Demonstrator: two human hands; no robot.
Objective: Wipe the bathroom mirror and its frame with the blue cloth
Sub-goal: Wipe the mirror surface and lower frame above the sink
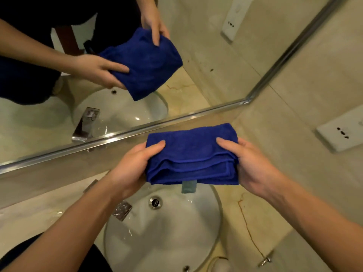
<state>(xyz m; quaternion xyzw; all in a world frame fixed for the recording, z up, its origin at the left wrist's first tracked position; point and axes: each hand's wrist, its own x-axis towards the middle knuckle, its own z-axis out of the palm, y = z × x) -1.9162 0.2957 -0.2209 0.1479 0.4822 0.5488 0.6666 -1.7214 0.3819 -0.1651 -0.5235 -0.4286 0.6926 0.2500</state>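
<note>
Beige veined marble forms the surface (pixel 261 218) around a white oval sink (pixel 163 232) at lower centre, under tiled walls. The chrome-framed mirror (pixel 196 85) fills the upper left. Mid-frame, the left hand (pixel 129 169) and right hand (pixel 253 165) grip the folded blue cloth (pixel 191 154) by its ends. The faucet (pixel 121 211) is mostly hidden behind the left forearm.

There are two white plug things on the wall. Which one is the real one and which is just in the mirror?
The real socket is at the right, outside the mirror frame. The other socket, up top, sits inside the frame, so it's the reflection.
</note>
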